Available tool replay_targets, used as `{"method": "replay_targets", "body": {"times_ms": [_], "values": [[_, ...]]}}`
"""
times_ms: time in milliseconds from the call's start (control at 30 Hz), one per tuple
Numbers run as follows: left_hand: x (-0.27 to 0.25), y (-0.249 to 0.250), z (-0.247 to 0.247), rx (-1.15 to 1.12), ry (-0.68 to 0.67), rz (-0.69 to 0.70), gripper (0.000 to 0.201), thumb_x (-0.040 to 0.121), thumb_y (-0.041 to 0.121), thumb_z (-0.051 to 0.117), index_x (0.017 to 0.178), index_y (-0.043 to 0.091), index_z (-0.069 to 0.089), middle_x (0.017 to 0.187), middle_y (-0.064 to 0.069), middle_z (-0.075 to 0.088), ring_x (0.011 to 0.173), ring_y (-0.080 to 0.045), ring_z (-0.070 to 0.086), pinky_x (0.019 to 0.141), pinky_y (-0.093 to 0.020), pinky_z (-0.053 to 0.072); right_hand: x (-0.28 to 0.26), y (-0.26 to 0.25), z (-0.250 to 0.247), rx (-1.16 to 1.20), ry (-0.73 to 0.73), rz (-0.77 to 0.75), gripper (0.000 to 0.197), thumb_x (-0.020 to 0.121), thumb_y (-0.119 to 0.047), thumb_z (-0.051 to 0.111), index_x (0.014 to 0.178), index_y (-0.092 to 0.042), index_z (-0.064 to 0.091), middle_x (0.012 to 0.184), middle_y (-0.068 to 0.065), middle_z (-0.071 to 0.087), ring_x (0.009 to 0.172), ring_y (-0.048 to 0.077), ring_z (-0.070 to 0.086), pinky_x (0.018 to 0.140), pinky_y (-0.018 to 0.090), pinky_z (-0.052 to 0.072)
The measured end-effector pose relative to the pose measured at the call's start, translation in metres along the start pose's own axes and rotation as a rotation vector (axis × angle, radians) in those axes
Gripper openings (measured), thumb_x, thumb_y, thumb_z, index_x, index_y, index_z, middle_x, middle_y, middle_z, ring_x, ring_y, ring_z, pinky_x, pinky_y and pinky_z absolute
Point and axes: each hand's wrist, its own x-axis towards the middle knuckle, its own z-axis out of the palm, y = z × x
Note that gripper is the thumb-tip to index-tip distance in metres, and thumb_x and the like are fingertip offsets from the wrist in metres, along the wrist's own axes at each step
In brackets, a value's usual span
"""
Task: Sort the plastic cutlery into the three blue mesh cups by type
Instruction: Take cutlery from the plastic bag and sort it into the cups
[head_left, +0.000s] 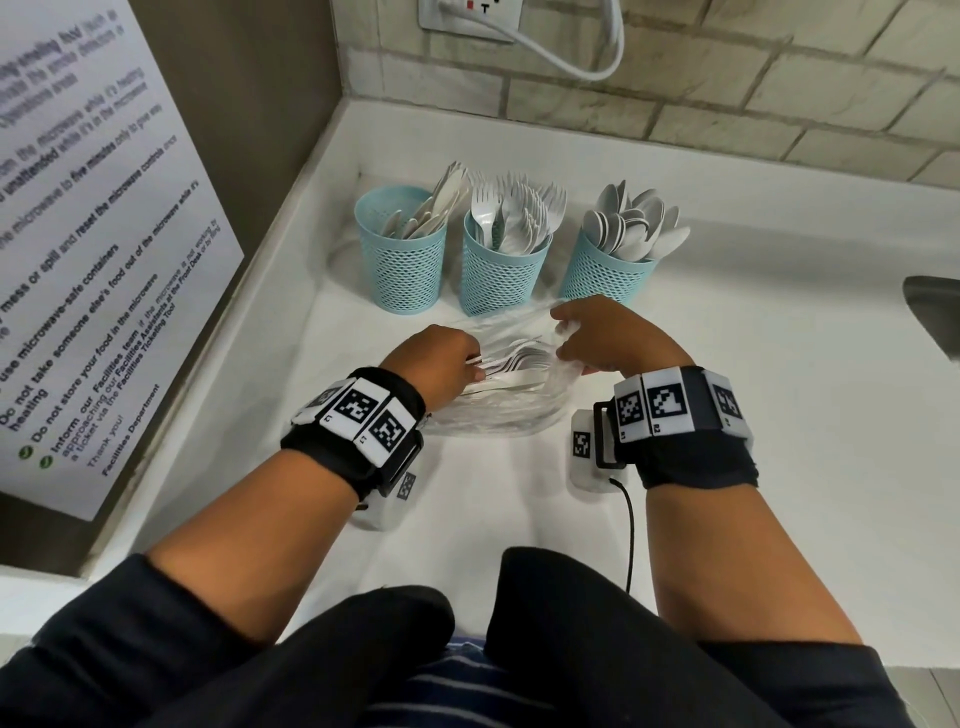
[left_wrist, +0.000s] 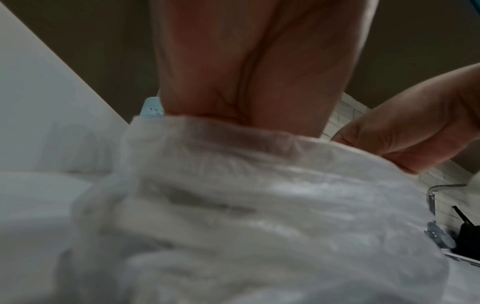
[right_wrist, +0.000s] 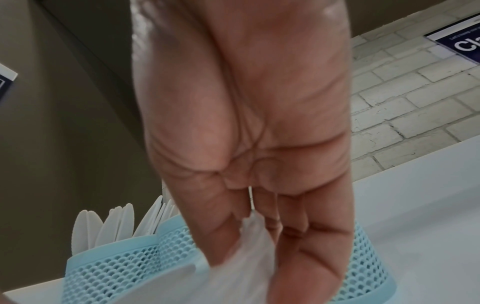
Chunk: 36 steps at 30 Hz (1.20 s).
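Three blue mesh cups stand in a row on the white counter: the left cup (head_left: 402, 260) holds knives (head_left: 431, 208), the middle cup (head_left: 501, 278) forks (head_left: 514, 213), the right cup (head_left: 602, 275) spoons (head_left: 634, 223). In front of them lies a clear plastic bag (head_left: 509, 410) with white cutlery (head_left: 519, 361) inside. My left hand (head_left: 441, 358) reaches into the bag's mouth, fingers curled round several cutlery handles. My right hand (head_left: 597, 332) pinches the bag's far edge. In the right wrist view the bag film (right_wrist: 249, 246) sits between fingers and thumb, with a cup (right_wrist: 109, 267) behind.
A wall with a printed notice (head_left: 104, 260) closes the left side. A tiled wall with a socket and white cable (head_left: 571, 57) runs along the back. A sink edge (head_left: 935, 312) shows at the right. A black cable (head_left: 631, 530) hangs from my right wrist.
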Motion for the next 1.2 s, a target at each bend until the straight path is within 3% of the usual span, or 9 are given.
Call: {"method": "replay_targets", "body": {"times_ms": [200,333,533,667,733,867,1100,1200], "values": [[0.002,0.002,0.000,-0.121,-0.023,-0.076,0.025,0.099,0.015,0.036,0.112,-0.002,0.050,0.120,-0.019,0.057,0.110,-0.033,0.052,0.087,-0.031,0.038,-0.001,0.001,0.000,0.003,0.000,-0.007,0.053,0.084,0.009,0.053,0.135,-0.005,0.045,0.130,0.013,0.053,0.111,0.030,0.056,0.091,0.043,0.052],[0.003,0.000,0.001,-0.217,-0.052,-0.077,0.033,0.100,0.024,0.034,0.120,0.002,0.048,0.122,-0.017,0.057,0.111,-0.031,0.052,0.088,-0.032,0.039,-0.001,0.002,0.001,0.023,0.001,-0.016,0.059,0.084,0.007,0.056,0.139,-0.007,0.042,0.134,0.011,0.050,0.113,0.029,0.055,0.087,0.038,0.054],[0.004,-0.002,0.001,-0.276,-0.081,-0.072,0.040,0.098,0.034,0.038,0.123,0.005,0.050,0.121,-0.012,0.058,0.112,-0.029,0.053,0.092,-0.032,0.039,-0.003,0.001,0.001,0.029,-0.009,-0.025,0.054,0.084,0.005,0.058,0.135,-0.006,0.045,0.131,0.013,0.051,0.109,0.032,0.058,0.089,0.042,0.053],[0.003,0.000,0.001,-0.270,-0.063,-0.072,0.032,0.087,0.032,0.062,0.109,0.009,0.057,0.105,-0.002,0.059,0.099,-0.018,0.055,0.082,-0.022,0.038,-0.002,0.003,0.000,0.054,-0.014,-0.017,0.056,0.084,0.004,0.060,0.137,-0.007,0.044,0.131,0.012,0.051,0.105,0.031,0.059,0.089,0.042,0.053],[0.003,0.001,0.002,-0.189,-0.063,-0.071,0.033,0.083,0.028,0.067,0.108,0.008,0.057,0.108,-0.002,0.059,0.099,-0.019,0.055,0.083,-0.022,0.038,-0.001,0.005,-0.001,0.068,-0.016,-0.015,0.058,0.084,0.003,0.060,0.138,-0.007,0.042,0.131,0.012,0.051,0.096,0.026,0.058,0.088,0.039,0.054],[0.003,0.006,0.004,-0.096,-0.031,-0.063,0.032,0.081,0.026,0.068,0.104,0.006,0.058,0.111,-0.005,0.062,0.101,-0.021,0.057,0.080,-0.022,0.038,0.001,0.008,0.000,0.088,-0.011,-0.016,0.059,0.084,0.002,0.061,0.139,-0.009,0.042,0.132,0.010,0.050,0.093,0.019,0.053,0.080,0.031,0.052],[0.005,0.008,0.002,-0.149,-0.051,-0.098,0.038,0.084,0.034,0.064,0.099,-0.001,0.061,0.107,-0.016,0.063,0.103,-0.029,0.057,0.084,-0.030,0.042,0.003,0.011,0.001,0.091,-0.015,-0.024,0.057,0.085,-0.001,0.062,0.138,-0.009,0.043,0.133,0.010,0.050,0.093,0.019,0.053,0.079,0.030,0.052],[0.006,0.007,0.003,-0.189,-0.067,-0.103,0.024,0.082,0.031,0.067,0.087,0.008,0.061,0.094,-0.012,0.063,0.091,-0.025,0.058,0.071,-0.027,0.040,0.004,0.012,0.001,0.086,-0.015,-0.024,0.056,0.085,-0.002,0.062,0.137,-0.009,0.044,0.131,0.010,0.051,0.092,0.019,0.053,0.076,0.028,0.051]]}}
